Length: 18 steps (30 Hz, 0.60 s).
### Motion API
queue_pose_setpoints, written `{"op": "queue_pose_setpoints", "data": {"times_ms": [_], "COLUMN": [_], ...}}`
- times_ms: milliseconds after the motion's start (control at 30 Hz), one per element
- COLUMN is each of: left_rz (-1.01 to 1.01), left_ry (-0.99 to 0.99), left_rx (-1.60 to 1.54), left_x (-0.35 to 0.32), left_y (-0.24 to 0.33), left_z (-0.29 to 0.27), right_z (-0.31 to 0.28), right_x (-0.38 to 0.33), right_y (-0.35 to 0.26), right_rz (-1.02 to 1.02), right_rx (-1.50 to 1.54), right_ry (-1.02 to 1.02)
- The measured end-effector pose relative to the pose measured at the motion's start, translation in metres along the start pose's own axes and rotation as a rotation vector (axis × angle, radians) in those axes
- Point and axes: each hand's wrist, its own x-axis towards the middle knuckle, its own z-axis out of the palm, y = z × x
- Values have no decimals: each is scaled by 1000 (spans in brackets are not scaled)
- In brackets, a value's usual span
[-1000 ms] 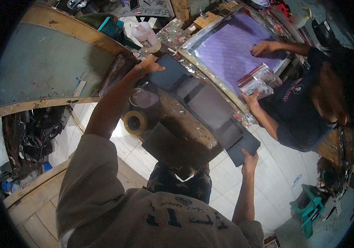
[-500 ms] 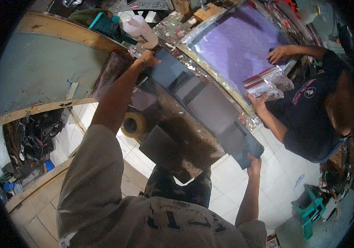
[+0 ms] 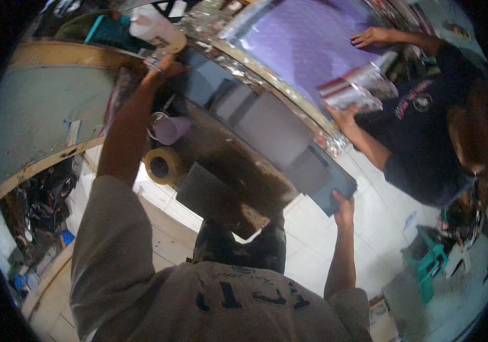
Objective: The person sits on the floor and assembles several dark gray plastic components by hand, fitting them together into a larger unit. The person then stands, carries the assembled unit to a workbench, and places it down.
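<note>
Across the worktable in front of me lies a long, flat, dark grey sheet (image 3: 205,81), slanting from far left to near right. Lighter grey rectangular pieces (image 3: 278,126) cover its middle. My left hand (image 3: 170,67) is closed at the sheet's far left end, beside a whitish plastic bottle (image 3: 156,29); its fingertips are partly blurred. At the near right corner, my right hand (image 3: 343,208) grips the sheet's edge, thumb on top. Below the sheet are a pinkish-purple cup (image 3: 173,130), a roll of yellowish tape (image 3: 161,166) and a dark flat block (image 3: 207,191).
A framed purple panel (image 3: 295,48) lies beyond the sheet. At right, a co-worker (image 3: 426,131) in a dark shirt holds shiny packets (image 3: 358,88). A teal plastic stool (image 3: 429,262) stands on the white tiled floor. A wood-edged grey board (image 3: 50,108) is at left.
The whole view has shifted, so most things sit further left and higher. Both my hands stay at the sheet's ends. More of the cup shows, and the co-worker's packets have tilted.
</note>
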Motion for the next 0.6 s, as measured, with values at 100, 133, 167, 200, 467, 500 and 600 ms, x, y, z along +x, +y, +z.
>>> {"op": "queue_pose_setpoints", "data": {"times_ms": [100, 133, 167, 200, 467, 500, 600], "left_rz": [124, 317, 322, 329, 32, 15, 46], "left_ry": [9, 154, 131, 114, 154, 95, 24], "left_rx": [247, 385, 350, 312, 465, 542, 590], "left_x": [5, -1, -2, -5, -2, 7, 35], "left_y": [5, 5, 10, 13, 14, 8, -14], "left_z": [-11, -16, -19, -23, -15, -14, -10], "right_z": [7, 9, 12, 14, 13, 11, 8], "right_x": [-2, -2, -3, -2, 13, 15, 21], "right_y": [-2, -3, -3, -4, 6, 7, 13], "right_rz": [9, 10, 12, 11, 8, 28, 44], "right_rx": [20, 29, 34, 33, 73, 81, 107], "right_ry": [-43, -46, -40, -56, -88, -89, -117]}}
